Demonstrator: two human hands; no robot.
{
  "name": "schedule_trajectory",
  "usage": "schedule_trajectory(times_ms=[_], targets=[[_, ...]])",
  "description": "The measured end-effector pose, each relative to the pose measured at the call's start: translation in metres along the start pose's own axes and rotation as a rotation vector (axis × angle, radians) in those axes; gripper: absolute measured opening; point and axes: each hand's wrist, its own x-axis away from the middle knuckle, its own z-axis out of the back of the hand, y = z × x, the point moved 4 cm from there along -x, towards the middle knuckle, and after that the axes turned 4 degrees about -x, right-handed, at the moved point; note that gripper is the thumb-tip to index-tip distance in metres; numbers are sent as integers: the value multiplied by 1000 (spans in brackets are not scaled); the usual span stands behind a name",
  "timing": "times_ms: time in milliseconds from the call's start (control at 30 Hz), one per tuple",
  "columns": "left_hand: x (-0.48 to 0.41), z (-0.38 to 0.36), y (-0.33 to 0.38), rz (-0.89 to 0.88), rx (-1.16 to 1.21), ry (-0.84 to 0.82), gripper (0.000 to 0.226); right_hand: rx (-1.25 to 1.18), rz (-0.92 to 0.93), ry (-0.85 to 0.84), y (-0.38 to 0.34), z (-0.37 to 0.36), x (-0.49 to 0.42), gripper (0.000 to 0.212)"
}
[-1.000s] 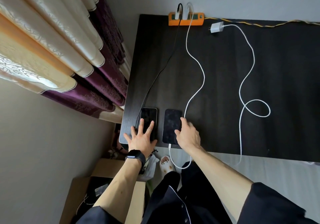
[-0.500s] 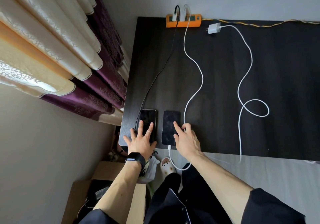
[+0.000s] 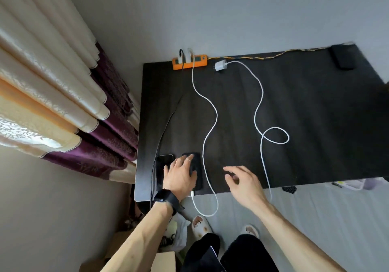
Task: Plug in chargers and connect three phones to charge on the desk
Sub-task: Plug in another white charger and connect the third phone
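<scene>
Left hand (image 3: pixel 181 177) now lies flat with fingers spread across both phones at the desk's (image 3: pixel 315 114) near left corner; half a second ago it covered only the left phone (image 3: pixel 165 160), and it has since slid right so its fingertips rest on the second phone (image 3: pixel 199 164). It grips nothing, palm down. Right hand (image 3: pixel 244 183) has left the second phone and moved right; it hovers over bare desk between the two white cables, fingers loosely curled, holding nothing. Black cable (image 3: pixel 168 122) runs from the orange power strip (image 3: pixel 197 61) to the left phone. First white cable (image 3: pixel 212 107) runs from the strip, loops off the near edge and enters the second phone's bottom end. Second white cable (image 3: pixel 261 95) lies looped on the desk, its white charger brick (image 3: pixel 220 65) just beside the strip, unplugged as before. The view has widened: a third phone (image 3: pixel 343 58) shows at the far right corner, well apart from both hands.
</scene>
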Motion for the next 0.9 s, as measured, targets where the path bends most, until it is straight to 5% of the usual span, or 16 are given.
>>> schedule_trajectory(times_ms=[333,533,900], targets=[[15,27,229,-560,12,147,52,30,29,512,63,185,92,24],[58,-7,350,-672,27,137,50,-10,-44,699,142,287,178,22],[116,-92,475,-719,-5,33,48,77,-201,685,258,373,274,21]])
